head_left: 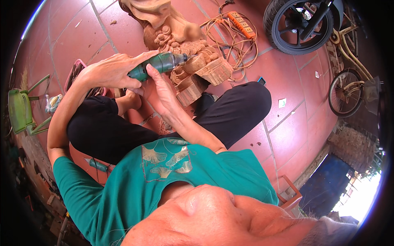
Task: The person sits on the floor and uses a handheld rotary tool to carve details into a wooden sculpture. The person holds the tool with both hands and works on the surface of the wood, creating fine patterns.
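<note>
A green die grinder (157, 65) lies slantwise between my hands, its dark nose pointing right. My left hand (113, 70) grips its rear end from above, index finger stretched along the body. From below, my right hand (163, 92) steadies the body near the front, thumb pressed to its side; the other fingers are mostly hidden. The thin bit at the nose reaches a carved wooden sculpture (201, 61), touching or very close to it. Rounded beads and rough ridged blocks show on the carving's base, with a smooth pale figure part above.
An orange power strip (241, 25) with a tangled cord lies beyond the carving. At upper right stands a motorbike wheel (297, 26), with a bicycle wheel (345, 93) farther right. A green stool (20, 110) is at left. Another teal power tool (97, 165) lies beside my left thigh.
</note>
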`<state>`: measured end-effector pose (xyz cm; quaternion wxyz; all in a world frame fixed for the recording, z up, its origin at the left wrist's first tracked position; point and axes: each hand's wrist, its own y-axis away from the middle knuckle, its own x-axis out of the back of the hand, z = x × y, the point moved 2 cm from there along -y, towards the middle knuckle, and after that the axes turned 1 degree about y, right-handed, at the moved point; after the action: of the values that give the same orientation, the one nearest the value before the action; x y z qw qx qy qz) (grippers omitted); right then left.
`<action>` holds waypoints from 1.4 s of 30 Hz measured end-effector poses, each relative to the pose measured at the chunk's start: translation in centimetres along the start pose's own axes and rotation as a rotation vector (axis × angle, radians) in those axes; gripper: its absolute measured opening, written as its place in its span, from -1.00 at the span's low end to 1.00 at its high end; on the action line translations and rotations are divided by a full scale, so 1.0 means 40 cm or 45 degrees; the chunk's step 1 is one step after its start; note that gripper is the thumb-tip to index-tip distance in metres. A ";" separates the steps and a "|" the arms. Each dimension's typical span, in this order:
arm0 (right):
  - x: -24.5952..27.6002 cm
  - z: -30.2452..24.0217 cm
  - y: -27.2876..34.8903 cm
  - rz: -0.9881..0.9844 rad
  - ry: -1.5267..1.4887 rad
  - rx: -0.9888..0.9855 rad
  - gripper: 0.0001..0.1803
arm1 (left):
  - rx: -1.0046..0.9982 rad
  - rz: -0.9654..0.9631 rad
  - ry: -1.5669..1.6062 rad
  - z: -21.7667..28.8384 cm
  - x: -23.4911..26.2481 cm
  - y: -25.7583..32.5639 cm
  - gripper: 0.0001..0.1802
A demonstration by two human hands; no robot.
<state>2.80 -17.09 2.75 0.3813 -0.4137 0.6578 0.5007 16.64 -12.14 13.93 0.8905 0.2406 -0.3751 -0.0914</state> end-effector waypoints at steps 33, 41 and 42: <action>0.021 0.017 -0.006 0.040 0.054 -0.041 -0.48 | -0.013 -0.010 0.097 -0.033 -0.022 -0.001 0.12; 0.011 0.019 -0.003 0.075 0.087 -0.020 -0.47 | 0.043 -0.062 0.068 -0.043 -0.023 0.002 0.13; 0.005 0.017 0.002 0.086 0.094 -0.018 -0.47 | 0.053 -0.073 0.081 -0.033 -0.019 0.004 0.13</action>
<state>2.70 -16.45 2.46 0.3368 -0.4120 0.6814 0.5025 17.03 -11.26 12.73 0.8939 0.2724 -0.3413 -0.1013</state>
